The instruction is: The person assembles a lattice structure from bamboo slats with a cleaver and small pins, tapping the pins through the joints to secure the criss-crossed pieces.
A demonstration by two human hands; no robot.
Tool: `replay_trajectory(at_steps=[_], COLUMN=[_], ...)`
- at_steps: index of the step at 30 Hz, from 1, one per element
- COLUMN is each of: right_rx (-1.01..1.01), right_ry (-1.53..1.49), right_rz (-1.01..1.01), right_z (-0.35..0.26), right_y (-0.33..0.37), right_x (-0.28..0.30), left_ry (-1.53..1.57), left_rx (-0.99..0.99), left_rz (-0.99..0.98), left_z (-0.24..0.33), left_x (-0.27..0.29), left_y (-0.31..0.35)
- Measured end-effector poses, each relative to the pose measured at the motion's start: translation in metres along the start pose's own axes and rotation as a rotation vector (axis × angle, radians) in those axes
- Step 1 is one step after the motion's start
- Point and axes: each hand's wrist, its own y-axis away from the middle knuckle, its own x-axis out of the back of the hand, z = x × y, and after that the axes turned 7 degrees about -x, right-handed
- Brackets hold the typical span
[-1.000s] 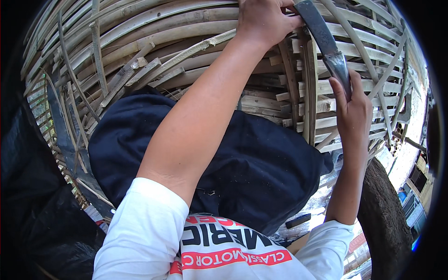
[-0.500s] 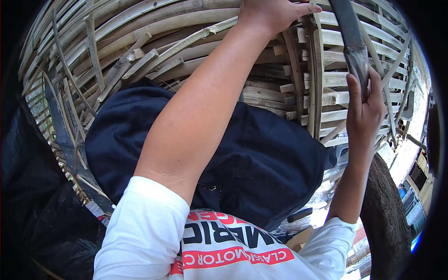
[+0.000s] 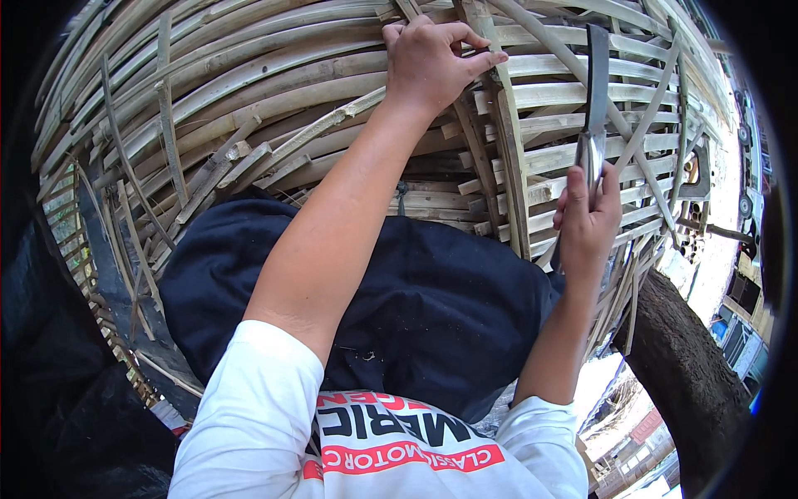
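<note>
Near the top middle, my left hand (image 3: 428,62) is closed, its thumb and forefinger drawn close together over an upright bamboo slat (image 3: 509,158). Whatever it grips, if anything, is hidden; a thin bamboo strip (image 3: 407,8) shows just beyond its knuckles. To the right, my right hand (image 3: 590,216) is wrapped round the handle of a large knife (image 3: 596,87). The long dark blade points up and away, with a shiny metal collar below it. The blade is in front of the bamboo slats; whether it touches them I cannot tell.
Woven bamboo slats (image 3: 274,91) curve across the far side, with loose split pieces (image 3: 249,162) at left. Dark cloth (image 3: 416,308) covers my lap. A thick brown trunk (image 3: 682,374) stands at right, and black sheeting (image 3: 75,358) hangs at left.
Both hands have come nearer to me and lower in view. The knife has shifted left, its blade now more upright. More of my left hand shows.
</note>
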Motion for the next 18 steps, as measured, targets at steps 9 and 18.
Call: replay_trajectory(at_steps=[9,18], right_rx=[0.084,0.043], right_ry=[0.108,0.085], right_rz=[0.017,0.036], right_z=[0.032,0.033], right_y=[-0.003,0.000], right_x=[-0.035,-0.041], left_ry=[-0.089,-0.095], left_rx=[-0.017,-0.151], left_rz=[-0.134,-0.052], left_z=[0.015,0.003], left_x=[0.024,0.023], left_y=[0.000,0.007])
